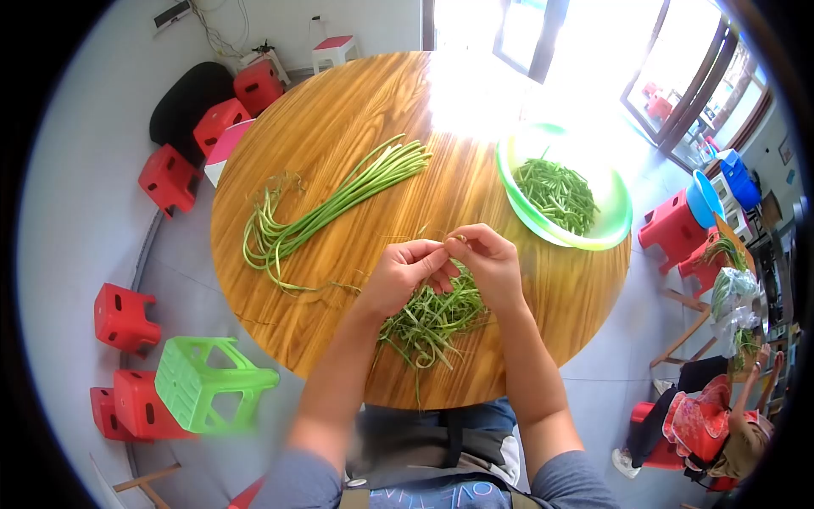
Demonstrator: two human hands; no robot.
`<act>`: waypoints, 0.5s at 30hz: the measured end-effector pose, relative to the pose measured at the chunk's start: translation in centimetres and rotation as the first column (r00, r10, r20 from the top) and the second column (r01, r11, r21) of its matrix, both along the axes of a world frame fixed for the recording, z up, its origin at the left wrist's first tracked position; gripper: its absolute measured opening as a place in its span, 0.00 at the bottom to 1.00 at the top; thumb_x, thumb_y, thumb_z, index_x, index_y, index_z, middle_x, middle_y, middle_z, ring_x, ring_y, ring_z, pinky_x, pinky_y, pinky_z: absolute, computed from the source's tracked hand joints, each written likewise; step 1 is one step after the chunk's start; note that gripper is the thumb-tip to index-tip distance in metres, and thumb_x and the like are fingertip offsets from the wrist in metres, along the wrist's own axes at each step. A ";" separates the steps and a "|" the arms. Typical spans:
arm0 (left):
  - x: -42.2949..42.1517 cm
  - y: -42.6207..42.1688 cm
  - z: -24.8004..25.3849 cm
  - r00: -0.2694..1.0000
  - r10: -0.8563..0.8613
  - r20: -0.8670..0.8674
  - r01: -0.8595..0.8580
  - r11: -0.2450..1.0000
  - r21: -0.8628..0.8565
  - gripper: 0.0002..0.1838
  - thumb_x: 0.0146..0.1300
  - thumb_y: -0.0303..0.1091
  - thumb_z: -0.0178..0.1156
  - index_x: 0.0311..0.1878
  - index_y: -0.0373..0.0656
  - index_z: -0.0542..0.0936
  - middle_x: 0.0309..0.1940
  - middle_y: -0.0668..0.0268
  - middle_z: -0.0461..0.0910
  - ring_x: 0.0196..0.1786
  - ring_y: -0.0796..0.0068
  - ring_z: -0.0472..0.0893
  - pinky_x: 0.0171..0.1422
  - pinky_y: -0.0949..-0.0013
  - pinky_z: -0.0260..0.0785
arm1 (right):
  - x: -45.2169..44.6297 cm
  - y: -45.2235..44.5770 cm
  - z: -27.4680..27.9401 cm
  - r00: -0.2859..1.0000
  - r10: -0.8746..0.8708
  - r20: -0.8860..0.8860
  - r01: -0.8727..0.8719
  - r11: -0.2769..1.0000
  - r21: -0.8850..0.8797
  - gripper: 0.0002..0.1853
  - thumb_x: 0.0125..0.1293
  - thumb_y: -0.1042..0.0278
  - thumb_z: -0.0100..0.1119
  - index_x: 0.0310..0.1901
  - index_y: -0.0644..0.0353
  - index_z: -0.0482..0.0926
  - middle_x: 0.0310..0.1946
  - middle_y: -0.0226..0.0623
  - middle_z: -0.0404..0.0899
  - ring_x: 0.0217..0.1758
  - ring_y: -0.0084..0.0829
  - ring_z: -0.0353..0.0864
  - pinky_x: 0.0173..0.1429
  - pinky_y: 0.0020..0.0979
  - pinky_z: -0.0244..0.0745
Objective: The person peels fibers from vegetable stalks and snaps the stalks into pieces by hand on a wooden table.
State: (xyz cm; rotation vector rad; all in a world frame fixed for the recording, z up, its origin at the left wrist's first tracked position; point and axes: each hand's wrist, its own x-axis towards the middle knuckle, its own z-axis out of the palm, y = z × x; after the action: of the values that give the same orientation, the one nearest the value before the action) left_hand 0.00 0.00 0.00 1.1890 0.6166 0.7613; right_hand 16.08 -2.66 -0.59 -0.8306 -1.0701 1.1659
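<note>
My left hand (405, 273) and my right hand (490, 265) meet over the near middle of the wooden table, fingertips pinched together. Something thin and brownish shows at the right fingertips, too small to name. Right under my hands lies a loose heap of green trimmings (437, 322), partly covered by them. To the left rests a bundle of garlic scapes (339, 204), straight stems pointing to the back right and curled thin ends toward the left. A pale green basin (612, 222) at the right holds short cut green pieces (555, 195).
The round wooden table (339, 119) fills the middle. Red stools (125, 318) and a green stool (212, 386) stand on the floor at the left. Another person (704, 424) sits at the lower right beside a small table with greens and plastic bags (733, 297).
</note>
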 end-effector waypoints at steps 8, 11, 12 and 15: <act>0.5 0.3 -0.7 0.978 -0.085 0.189 0.105 0.989 -0.099 0.14 0.69 0.31 0.48 0.47 0.29 0.75 0.33 0.56 0.80 0.34 0.69 0.81 0.39 0.70 0.75 | 0.1 -0.1 1.1 0.993 -0.089 -0.083 0.075 0.984 -0.160 0.06 0.62 0.76 0.60 0.38 0.68 0.77 0.23 0.32 0.76 0.27 0.17 0.74 0.30 0.20 0.69; 0.3 0.6 -1.2 0.962 -0.115 0.247 0.157 0.975 -0.160 0.13 0.69 0.31 0.48 0.46 0.29 0.75 0.33 0.55 0.80 0.34 0.69 0.81 0.38 0.70 0.75 | 0.2 0.4 -0.1 0.972 -0.061 -0.228 0.016 0.981 -0.193 0.06 0.61 0.75 0.61 0.37 0.67 0.77 0.25 0.31 0.76 0.28 0.18 0.74 0.31 0.21 0.70; 0.4 0.5 -1.3 0.973 -0.082 0.217 0.122 0.976 -0.178 0.13 0.69 0.31 0.49 0.46 0.29 0.75 0.33 0.55 0.80 0.34 0.69 0.81 0.38 0.70 0.75 | 0.0 0.4 -0.4 0.986 -0.162 -0.048 0.157 0.982 -0.104 0.06 0.61 0.75 0.61 0.37 0.67 0.77 0.26 0.31 0.77 0.28 0.18 0.74 0.31 0.22 0.71; 1.2 0.4 -1.8 0.987 -0.010 0.159 0.042 0.978 -0.202 0.12 0.68 0.30 0.50 0.45 0.30 0.76 0.34 0.56 0.80 0.34 0.70 0.81 0.37 0.71 0.75 | -0.7 0.4 -0.9 0.800 -0.479 0.361 0.398 0.874 0.278 0.05 0.59 0.75 0.63 0.35 0.65 0.78 0.29 0.33 0.77 0.27 0.22 0.75 0.32 0.25 0.72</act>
State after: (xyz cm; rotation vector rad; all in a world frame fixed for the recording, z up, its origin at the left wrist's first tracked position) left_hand 1.19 0.36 -1.80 0.9364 0.5336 0.7425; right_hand 15.40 -2.30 -1.52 -1.1386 -1.2272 0.4845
